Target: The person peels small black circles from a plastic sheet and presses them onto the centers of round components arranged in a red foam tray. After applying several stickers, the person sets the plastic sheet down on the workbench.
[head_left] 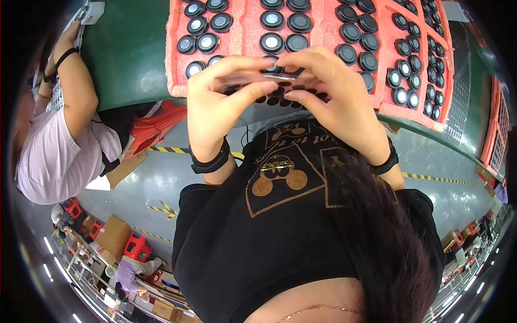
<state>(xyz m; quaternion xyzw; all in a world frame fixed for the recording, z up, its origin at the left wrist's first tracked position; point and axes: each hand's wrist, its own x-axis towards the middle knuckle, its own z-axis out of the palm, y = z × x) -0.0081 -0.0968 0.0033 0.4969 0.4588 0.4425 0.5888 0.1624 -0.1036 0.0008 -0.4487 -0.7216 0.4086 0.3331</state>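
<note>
Both my hands are raised at the near edge of a coral-pink foam tray [237, 32]. Between them is a thin sheet with rows of black round pieces [274, 100], its upper edge shiny and smeared by motion. My left hand [210, 99] pinches the sheet's left side between thumb and fingers. On the other side, my right hand [344, 89] grips it the same way, fingertips close to the left ones. Black round parts [272, 43] with grey or white centres sit in the tray's channels, directly beyond my fingers. My hands hide some of them.
The tray lies on a green worktop [129, 59]. At left a co-worker's arm [81, 91] reaches over that worktop. A red object [153, 126] lies under the table edge. More trays [495, 134] stand at far right. Striped tape [441, 180] marks the floor.
</note>
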